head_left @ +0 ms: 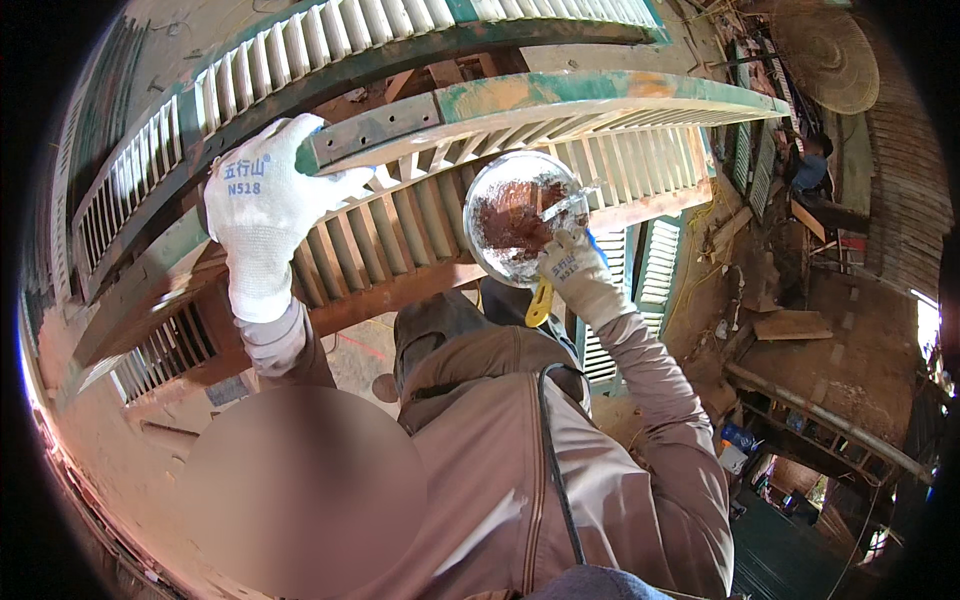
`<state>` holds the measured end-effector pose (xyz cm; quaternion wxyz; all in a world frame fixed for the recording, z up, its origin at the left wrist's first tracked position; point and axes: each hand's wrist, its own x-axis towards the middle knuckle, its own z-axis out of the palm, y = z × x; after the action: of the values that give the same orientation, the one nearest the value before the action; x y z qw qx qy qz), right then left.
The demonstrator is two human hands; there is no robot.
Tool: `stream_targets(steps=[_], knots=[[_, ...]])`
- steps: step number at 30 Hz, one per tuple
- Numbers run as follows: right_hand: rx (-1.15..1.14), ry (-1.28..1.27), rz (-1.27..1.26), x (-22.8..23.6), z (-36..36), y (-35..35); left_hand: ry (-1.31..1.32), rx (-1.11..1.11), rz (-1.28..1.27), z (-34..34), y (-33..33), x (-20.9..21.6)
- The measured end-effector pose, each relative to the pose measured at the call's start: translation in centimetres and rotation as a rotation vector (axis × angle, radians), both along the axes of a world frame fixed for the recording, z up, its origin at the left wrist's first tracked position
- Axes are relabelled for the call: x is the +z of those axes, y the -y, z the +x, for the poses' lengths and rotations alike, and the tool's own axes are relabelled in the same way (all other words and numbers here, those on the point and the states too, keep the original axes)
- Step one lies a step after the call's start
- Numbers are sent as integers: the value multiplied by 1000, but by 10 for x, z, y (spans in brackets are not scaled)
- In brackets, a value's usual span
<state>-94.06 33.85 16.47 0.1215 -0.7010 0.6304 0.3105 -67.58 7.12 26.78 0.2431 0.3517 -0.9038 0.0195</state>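
My left hand (262, 195), in a white knit glove, grips the end of a louvered wooden shutter (560, 92) with worn green and orange-brown paint. The thumb reaches under the frame beside a dark metal plate (375, 133); the other fingertips are partly hidden behind the edge. My right hand (583, 275), gloved too, is closed at the rim of a round whitish bowl (490, 180) smeared inside with reddish-brown paste. From its grip sticks out the yellow handle of a putty knife (540, 303), and a pale blade lies over the bowl. Whether these fingers also hold the rim is hard to tell.
More louvered shutters (330, 45) stand behind and below the held one. At the far right another person (810, 165) is near a round straw hat (828, 55). Planks (792, 325) and a long pipe (830, 420) lie on the right. A blurred patch covers the lower left.
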Motion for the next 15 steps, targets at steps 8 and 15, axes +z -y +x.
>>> stream_targets(steps=[8, 15], knots=[[87, 16, 108, 23, -29, 17, 23, 57, 170, 8, 2, -11], [-705, 890, 50, 60, -145, 13, 18, -50, 156, 3, 0, -1]])
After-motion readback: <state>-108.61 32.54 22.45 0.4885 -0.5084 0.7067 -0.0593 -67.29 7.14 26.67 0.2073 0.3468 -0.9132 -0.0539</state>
